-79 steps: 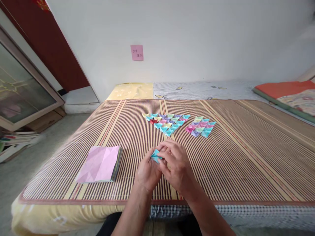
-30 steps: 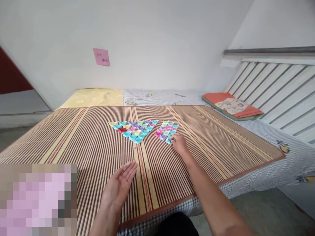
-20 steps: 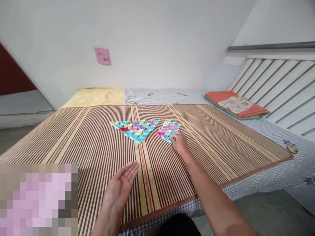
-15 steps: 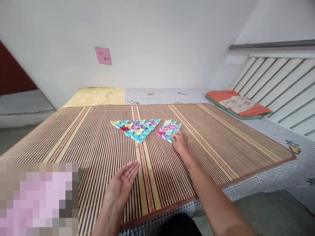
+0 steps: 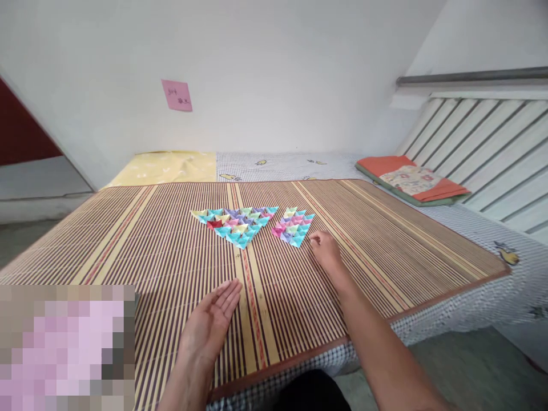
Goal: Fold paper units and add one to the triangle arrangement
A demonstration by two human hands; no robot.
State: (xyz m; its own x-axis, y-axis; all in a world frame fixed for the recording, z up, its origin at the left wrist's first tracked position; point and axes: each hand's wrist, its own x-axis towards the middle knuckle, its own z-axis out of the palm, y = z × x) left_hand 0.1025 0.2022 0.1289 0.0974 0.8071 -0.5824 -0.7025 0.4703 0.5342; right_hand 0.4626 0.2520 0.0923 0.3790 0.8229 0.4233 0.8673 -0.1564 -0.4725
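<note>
Two groups of small folded paper boats rest on the striped bamboo mat. The left group [image 5: 240, 224] forms a triangle pointing toward me, mostly light blue with purple, yellow, pink and one red boat [image 5: 215, 224]. The smaller right group [image 5: 294, 226] has rows of yellow, purple, pink and light blue. Just to the right of this smaller group is my right hand [image 5: 326, 251], fingers curled together, apart from the boats, with nothing visible in them. My left hand [image 5: 214, 319] lies palm up with its fingers stretched out and nothing on the palm.
The bamboo mat [image 5: 149, 251] covers a bed with a checked sheet [image 5: 295, 165]. A folded orange and green cloth [image 5: 415, 180] lies at the back right, beside white rails [image 5: 488, 154]. On the wall is a pink note [image 5: 177, 95]. The lower left corner is pixelated.
My right hand has drawn back to the right from the near light blue boat in the smaller group, which stays on the mat. My left hand has hardly moved.
</note>
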